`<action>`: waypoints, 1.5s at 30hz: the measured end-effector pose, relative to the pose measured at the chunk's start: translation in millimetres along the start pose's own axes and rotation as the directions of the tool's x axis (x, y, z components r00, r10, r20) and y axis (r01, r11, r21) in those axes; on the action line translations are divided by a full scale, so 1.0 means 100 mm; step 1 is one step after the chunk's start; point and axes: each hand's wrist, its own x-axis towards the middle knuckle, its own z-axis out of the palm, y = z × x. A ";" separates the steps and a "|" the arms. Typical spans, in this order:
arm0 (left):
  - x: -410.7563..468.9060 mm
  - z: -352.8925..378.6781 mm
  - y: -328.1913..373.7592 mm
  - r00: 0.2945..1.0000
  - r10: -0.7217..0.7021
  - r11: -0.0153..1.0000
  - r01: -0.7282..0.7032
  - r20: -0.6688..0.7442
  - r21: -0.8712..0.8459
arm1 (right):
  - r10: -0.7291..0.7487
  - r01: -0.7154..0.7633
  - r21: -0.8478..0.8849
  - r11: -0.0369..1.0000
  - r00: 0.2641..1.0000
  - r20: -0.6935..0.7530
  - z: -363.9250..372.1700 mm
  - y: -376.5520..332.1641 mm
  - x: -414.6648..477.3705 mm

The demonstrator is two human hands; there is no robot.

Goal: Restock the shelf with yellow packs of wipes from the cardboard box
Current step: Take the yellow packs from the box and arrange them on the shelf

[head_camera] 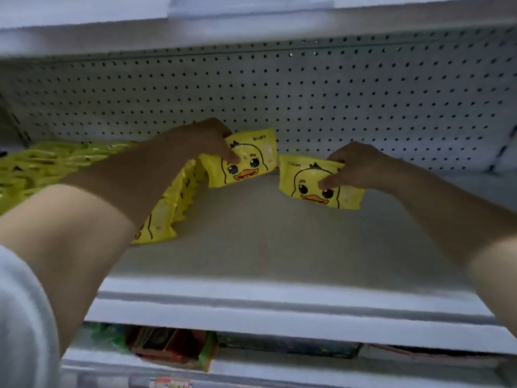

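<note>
Two yellow packs of wipes held over the shelf (265, 236), each printed with a cartoon duckling face with a black tuft, large eyes and an orange bill. The left pack (249, 163) stands nearly upright near the back of the shelf, pinched at its upper left corner by the left hand (207, 141), whose fingers (233, 158) curl onto the front face; small characters at its top right corner are too blurred to read. The right pack (316, 186) is apart from it, tilted slightly, and gripped at its upper right by the right hand (358, 166), thumb on the print; short lettering at its top left corner may read "CAOK" but is not sharp. Whether either pack's lower edge touches the shelf cannot be told. Left of the held packs, the stocked packs (84, 163) stand in tight rows, partly hidden by the left forearm, their prints mostly unreadable edges. Behind stands a white pegboard (335, 93); above, the upper shelf (223, 21) carries a blurred label strip. Below the shelf lip, the coloured goods (173, 345) are indistinct. A grey sleeve (16, 317) is cut off at lower left.
</note>
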 end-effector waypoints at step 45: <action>0.45 0.13 -0.66 0.935 0.352 0.898 -0.321 -0.053 0.300 | -0.265 0.223 -0.233 0.947 0.950 -0.168 0.78 -1.02 1.07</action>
